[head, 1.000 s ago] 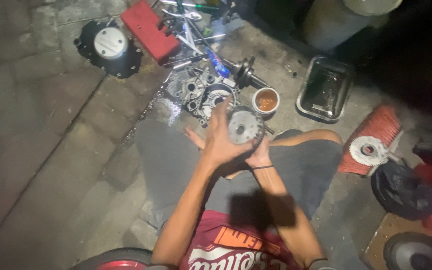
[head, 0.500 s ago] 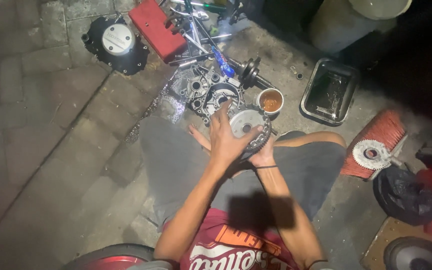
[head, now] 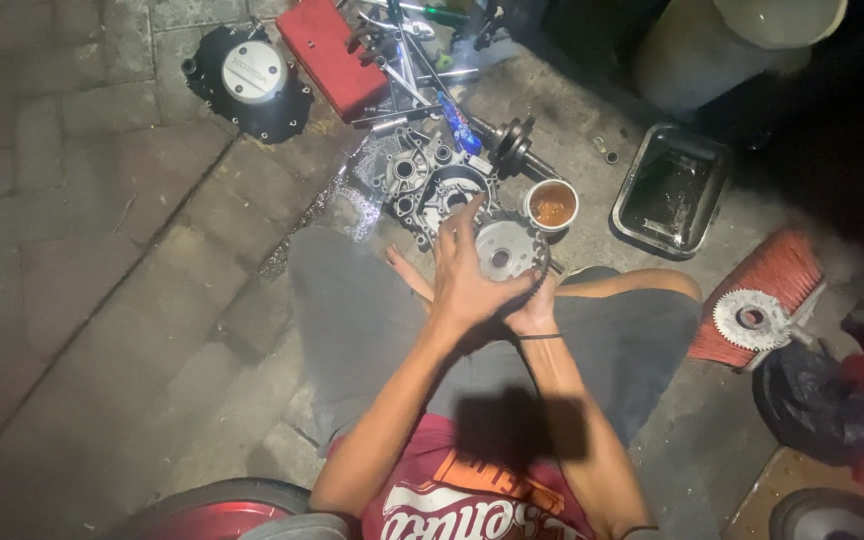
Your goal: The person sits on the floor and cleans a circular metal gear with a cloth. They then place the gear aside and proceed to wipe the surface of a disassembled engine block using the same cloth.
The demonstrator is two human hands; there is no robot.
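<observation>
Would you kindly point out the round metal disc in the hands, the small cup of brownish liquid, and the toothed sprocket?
round metal disc (head: 504,252), head view, its flat face.
cup of brownish liquid (head: 552,205), head view, the liquid surface.
toothed sprocket (head: 750,319), head view, its toothed ring.

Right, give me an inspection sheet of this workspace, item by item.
Surface: paved ground, wet or oily patch near the engine parts.
Job's things: round metal disc held over the lap; grey engine casing on the ground just beyond it.
Clutter: black round cover, red box, loose tools, small cup of brown liquid, metal tray, red brush with a toothed gear on it, black bag.
Grippers: left hand spread over the disc; right hand under it, mostly hidden.
Cables: nothing seen.
Surroundings: dark, pale bucket at top right, red wheel guard at the bottom edge.
</observation>
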